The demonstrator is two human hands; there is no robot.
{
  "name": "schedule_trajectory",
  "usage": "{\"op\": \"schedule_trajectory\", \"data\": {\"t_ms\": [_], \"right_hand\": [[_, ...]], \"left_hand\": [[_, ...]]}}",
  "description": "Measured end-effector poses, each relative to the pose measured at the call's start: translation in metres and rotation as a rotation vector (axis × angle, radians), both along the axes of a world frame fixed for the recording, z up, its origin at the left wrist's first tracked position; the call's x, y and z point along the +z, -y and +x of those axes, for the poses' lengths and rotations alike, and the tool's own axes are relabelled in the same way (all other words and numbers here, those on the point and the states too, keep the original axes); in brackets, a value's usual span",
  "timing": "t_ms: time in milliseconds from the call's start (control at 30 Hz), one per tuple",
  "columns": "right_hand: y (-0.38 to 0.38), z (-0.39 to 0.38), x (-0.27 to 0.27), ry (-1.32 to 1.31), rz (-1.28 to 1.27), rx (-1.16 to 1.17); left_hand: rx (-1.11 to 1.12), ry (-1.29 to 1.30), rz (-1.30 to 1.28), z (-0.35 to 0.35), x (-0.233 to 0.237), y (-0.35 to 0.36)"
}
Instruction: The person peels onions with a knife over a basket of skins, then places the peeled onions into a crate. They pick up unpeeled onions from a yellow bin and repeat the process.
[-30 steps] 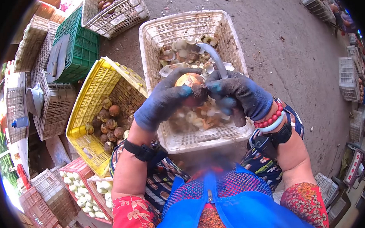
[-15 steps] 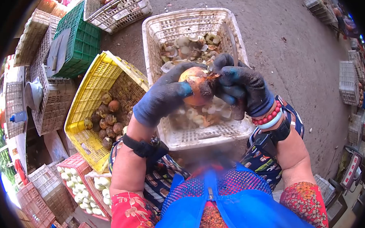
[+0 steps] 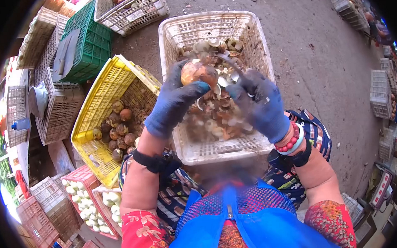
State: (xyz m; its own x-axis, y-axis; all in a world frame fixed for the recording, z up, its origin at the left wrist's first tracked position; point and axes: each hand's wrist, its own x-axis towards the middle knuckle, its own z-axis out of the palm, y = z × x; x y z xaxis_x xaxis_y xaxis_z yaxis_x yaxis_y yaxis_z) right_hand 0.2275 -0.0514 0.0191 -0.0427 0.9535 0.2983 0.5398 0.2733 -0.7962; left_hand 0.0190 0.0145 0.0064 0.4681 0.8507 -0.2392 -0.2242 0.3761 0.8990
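My left hand, in a dark blue work glove, is closed around a brownish onion above the white crate. Right of it, my gloved right hand grips a knife; its thin curved blade points up and left towards the onion, with a visible gap between them. Motion blurs the right fingers, and the knife's handle is mostly hidden in them. Under both hands, peelings and pale scraps cover the crate's bottom.
To the left a tilted yellow crate holds several brown onions. A green crate with a cleaver on it stands behind. Red crates hold pale vegetables. Grey ground extends to the right.
The left hand has moved the onion slightly left and up. My right hand has come away from the onion and turned, swinging the blade from upright to slanting left.
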Motion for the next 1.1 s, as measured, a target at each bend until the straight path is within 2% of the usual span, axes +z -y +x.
{"op": "schedule_trajectory", "data": {"t_ms": [100, 200, 300, 500, 600, 800, 900, 1100], "right_hand": [[0.004, -0.012, -0.006, 0.104, 0.097, -0.035], [0.005, -0.011, -0.001, 0.236, 0.072, -0.057], [0.008, -0.010, -0.010, 0.371, 0.024, -0.053], [0.008, -0.011, -0.011, 0.432, -0.003, -0.038], [0.008, -0.011, -0.012, 0.515, -0.094, -0.008], [0.013, -0.017, -0.022, 0.628, -0.216, -0.012], [0.014, -0.017, -0.026, 0.635, -0.128, -0.047], [0.014, -0.017, -0.029, 0.661, -0.142, -0.035]], "left_hand": [[-0.032, -0.005, -0.039, 0.001, 0.000, 0.001], [-0.031, 0.029, -0.090, 0.007, -0.004, 0.005], [-0.056, -0.042, -0.073, 0.009, -0.001, 0.008], [-0.082, -0.043, -0.089, 0.008, -0.010, 0.009], [-0.043, -0.038, -0.123, 0.012, -0.005, 0.011], [-0.053, -0.235, 0.142, 0.018, -0.010, 0.018], [-0.022, -0.202, 0.073, 0.024, 0.000, 0.025], [-0.050, -0.085, -0.024, 0.024, -0.001, 0.026]]}}
